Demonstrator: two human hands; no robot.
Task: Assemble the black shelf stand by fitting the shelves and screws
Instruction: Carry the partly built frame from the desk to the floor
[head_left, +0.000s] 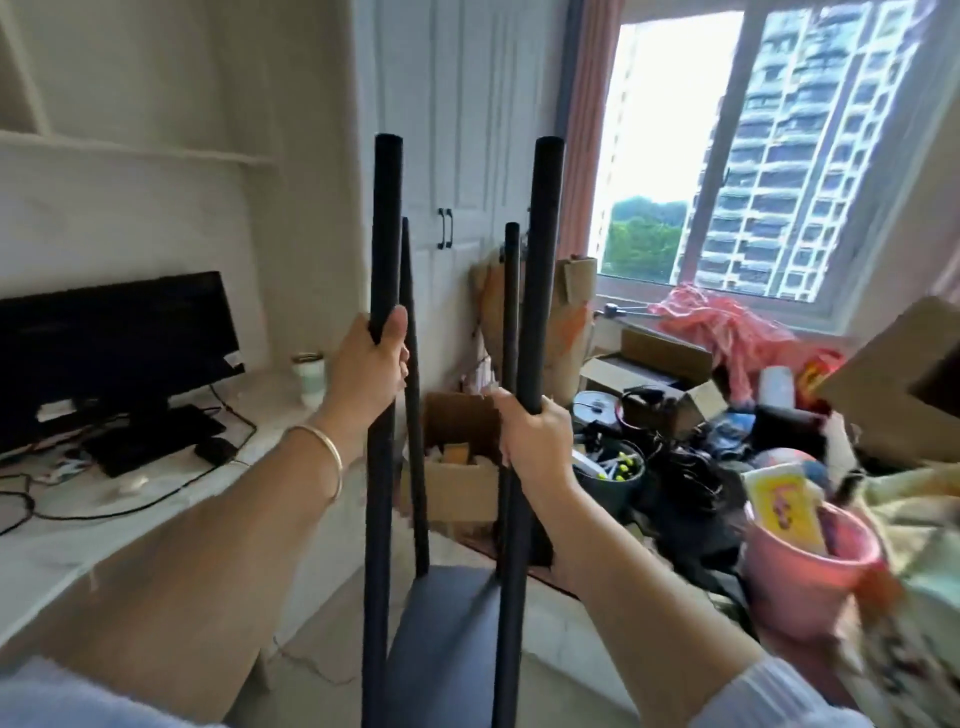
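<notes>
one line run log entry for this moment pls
left hand: grips near left black round metal pole | right hand: grips near right black pole | dark flat shelf panel: low between four upright poles

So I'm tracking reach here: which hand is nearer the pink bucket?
Right. The right hand grips a pole just left of the pink bucket; the left hand is farther left.
</notes>
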